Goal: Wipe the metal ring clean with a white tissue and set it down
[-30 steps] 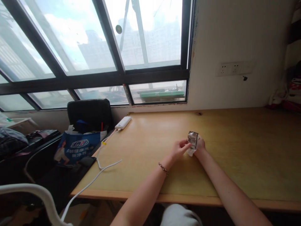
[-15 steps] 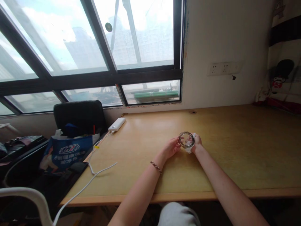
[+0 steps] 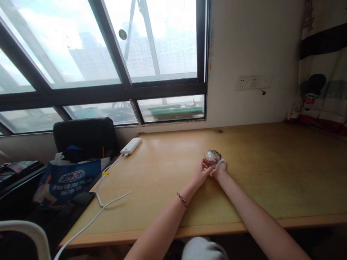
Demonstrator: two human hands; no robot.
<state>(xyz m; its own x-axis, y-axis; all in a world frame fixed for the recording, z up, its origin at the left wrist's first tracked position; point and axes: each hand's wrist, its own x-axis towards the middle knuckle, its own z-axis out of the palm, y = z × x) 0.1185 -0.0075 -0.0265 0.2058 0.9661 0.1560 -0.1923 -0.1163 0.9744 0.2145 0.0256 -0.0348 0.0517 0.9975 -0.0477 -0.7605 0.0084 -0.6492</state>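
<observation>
A small round clear glass vessel (image 3: 213,156) with a faceted rim is held up over the table, tilted; whether it is a cup or an ashtray I cannot tell. My left hand (image 3: 205,169) grips its left and near side, fingers curled against the glass. A crumpled white tissue (image 3: 216,167) lies between my right hand (image 3: 221,169) and the glass. The right fingers are wrapped round the tissue and pressed to the vessel's right and lower side; most of them are hidden.
The wooden table (image 3: 162,195) spreads under both arms. At its left edge lies a white power bank (image 3: 131,146) with a white cable (image 3: 116,198) trailing forward. A black chair (image 3: 84,135) holds a blue bag (image 3: 69,182) on the left. Behind are a window and wall sockets (image 3: 254,82).
The glass vessel has turned from its round opening facing me to a tilted side view. My hands have come closer together around it. The whole view has shifted slightly.
</observation>
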